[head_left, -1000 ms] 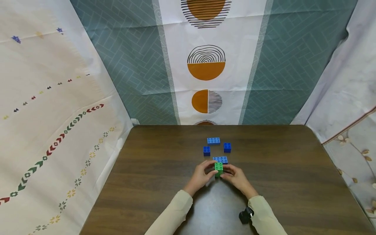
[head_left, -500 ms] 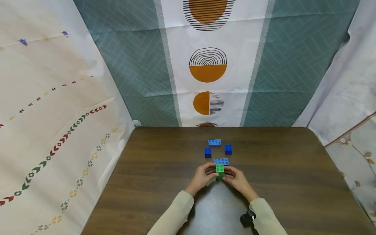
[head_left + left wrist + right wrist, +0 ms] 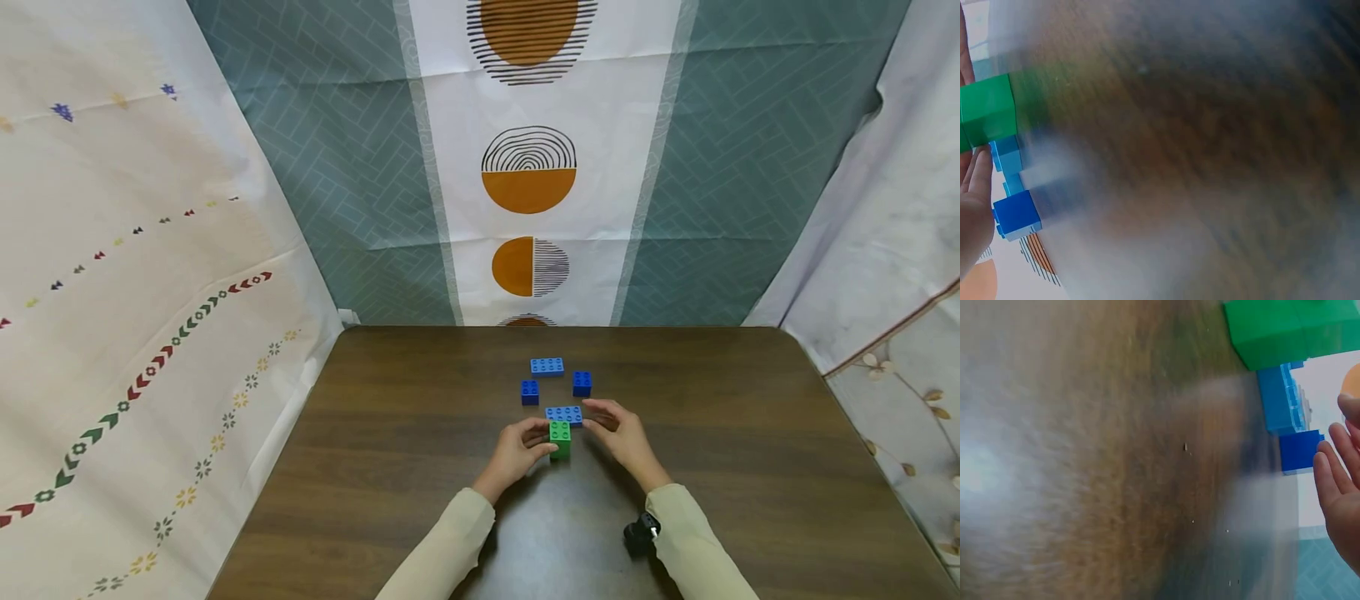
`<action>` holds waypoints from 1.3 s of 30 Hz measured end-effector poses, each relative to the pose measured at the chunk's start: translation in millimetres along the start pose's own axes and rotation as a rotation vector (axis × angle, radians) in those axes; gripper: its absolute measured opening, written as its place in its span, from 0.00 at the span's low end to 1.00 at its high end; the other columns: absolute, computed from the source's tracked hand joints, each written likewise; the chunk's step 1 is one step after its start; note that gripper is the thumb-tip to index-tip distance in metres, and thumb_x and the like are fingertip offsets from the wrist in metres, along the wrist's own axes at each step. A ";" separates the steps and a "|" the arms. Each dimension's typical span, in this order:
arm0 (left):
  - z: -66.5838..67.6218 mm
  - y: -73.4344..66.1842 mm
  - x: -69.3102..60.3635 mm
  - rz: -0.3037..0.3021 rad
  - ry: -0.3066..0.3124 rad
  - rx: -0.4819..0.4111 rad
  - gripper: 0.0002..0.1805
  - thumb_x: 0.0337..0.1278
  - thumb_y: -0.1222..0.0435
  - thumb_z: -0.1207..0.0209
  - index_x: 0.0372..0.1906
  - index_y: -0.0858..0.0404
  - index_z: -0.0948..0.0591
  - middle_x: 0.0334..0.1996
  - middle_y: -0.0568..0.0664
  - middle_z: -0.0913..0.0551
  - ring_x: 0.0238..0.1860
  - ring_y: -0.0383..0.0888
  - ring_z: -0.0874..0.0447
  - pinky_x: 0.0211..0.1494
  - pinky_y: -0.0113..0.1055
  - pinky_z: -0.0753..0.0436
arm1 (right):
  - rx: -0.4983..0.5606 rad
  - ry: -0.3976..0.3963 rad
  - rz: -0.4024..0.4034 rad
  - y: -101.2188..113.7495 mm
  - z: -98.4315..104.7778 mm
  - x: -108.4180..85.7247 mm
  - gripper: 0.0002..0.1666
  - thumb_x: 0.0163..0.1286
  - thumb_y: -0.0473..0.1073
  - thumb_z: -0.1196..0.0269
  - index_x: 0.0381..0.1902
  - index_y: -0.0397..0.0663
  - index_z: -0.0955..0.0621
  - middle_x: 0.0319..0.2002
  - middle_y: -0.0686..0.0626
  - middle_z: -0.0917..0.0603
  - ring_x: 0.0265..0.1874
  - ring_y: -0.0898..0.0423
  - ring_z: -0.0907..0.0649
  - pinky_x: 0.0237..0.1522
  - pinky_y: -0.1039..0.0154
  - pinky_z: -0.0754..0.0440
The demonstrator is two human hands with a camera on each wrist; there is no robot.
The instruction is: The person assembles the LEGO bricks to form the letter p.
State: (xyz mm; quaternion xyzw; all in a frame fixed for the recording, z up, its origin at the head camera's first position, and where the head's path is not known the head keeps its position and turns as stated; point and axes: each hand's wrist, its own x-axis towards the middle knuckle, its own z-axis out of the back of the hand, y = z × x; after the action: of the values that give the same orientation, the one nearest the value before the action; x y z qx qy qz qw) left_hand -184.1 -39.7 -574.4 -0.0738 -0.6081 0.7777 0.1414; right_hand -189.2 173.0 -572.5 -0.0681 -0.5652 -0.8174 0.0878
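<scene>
A green toy brick stack, showing a seam across it, stands upright on the table. My left hand holds it from the left, thumb near its front and fingers partly hidden behind. In the left wrist view the left hand lies against the green stack. Apart from the stack, my right hand reaches beside the right end of a light blue brick; its fingers are extended and hold nothing. The right wrist view has the right hand with spread fingers near the blue bricks.
Behind stand a dark blue brick, another dark blue brick and a long light blue brick. A patterned curtain hangs past the table's far edge. A small black device sits at the right wrist.
My right hand has let go of the green brick stack and moved right and slightly forward, toward the light blue brick. The left hand stays at the stack.
</scene>
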 end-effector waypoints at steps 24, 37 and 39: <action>4.7 -44.2 -15.6 -0.020 -0.028 0.022 0.18 0.51 0.79 0.35 0.49 0.75 0.21 0.44 0.64 0.17 0.48 0.57 0.17 0.50 0.36 0.16 | -0.120 0.190 -0.090 -15.6 -14.9 28.4 0.24 0.61 0.28 0.34 0.56 0.36 0.22 0.55 0.35 0.22 0.54 0.37 0.23 0.55 0.43 0.23; -0.1 -15.7 -5.5 0.022 -0.023 -0.005 0.18 0.52 0.76 0.35 0.50 0.73 0.20 0.46 0.63 0.17 0.50 0.55 0.18 0.52 0.36 0.17 | -0.114 0.154 -0.060 -12.2 -12.7 26.7 0.19 0.60 0.29 0.33 0.50 0.38 0.18 0.50 0.37 0.19 0.50 0.40 0.21 0.50 0.45 0.19; -1.6 -4.4 -1.8 0.023 -0.026 -0.005 0.18 0.52 0.75 0.34 0.51 0.71 0.20 0.46 0.61 0.17 0.50 0.53 0.17 0.52 0.35 0.17 | -0.098 0.150 -0.053 -11.8 -11.0 26.0 0.19 0.59 0.29 0.32 0.50 0.37 0.18 0.50 0.36 0.19 0.49 0.40 0.20 0.48 0.46 0.18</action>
State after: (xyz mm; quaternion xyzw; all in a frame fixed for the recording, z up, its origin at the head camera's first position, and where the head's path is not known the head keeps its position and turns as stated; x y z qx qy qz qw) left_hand -181.3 -37.8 -570.6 -0.0710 -0.6109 0.7786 0.1245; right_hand -217.2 165.0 -581.7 0.0040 -0.5181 -0.8489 0.1046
